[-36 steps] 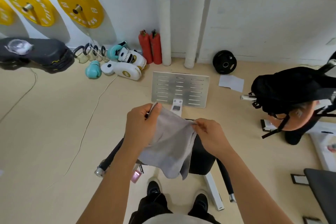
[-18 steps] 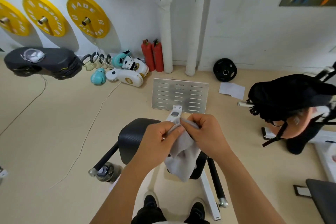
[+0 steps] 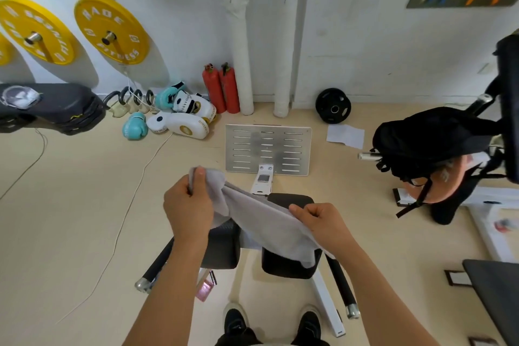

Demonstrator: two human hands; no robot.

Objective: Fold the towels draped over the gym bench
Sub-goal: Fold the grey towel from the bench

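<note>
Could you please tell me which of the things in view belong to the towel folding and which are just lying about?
Part of the job:
grey towel
left hand, gripping it
right hand, gripping it
gym bench

Just lying about:
fire extinguishers
boxing gloves
yellow weight plates
black backpack

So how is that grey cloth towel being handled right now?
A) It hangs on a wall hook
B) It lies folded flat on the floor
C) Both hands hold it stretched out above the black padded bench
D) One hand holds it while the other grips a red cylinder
C: the left hand and the right hand each grip an end of the grey cloth towel, spread above the black padded bench.
</note>
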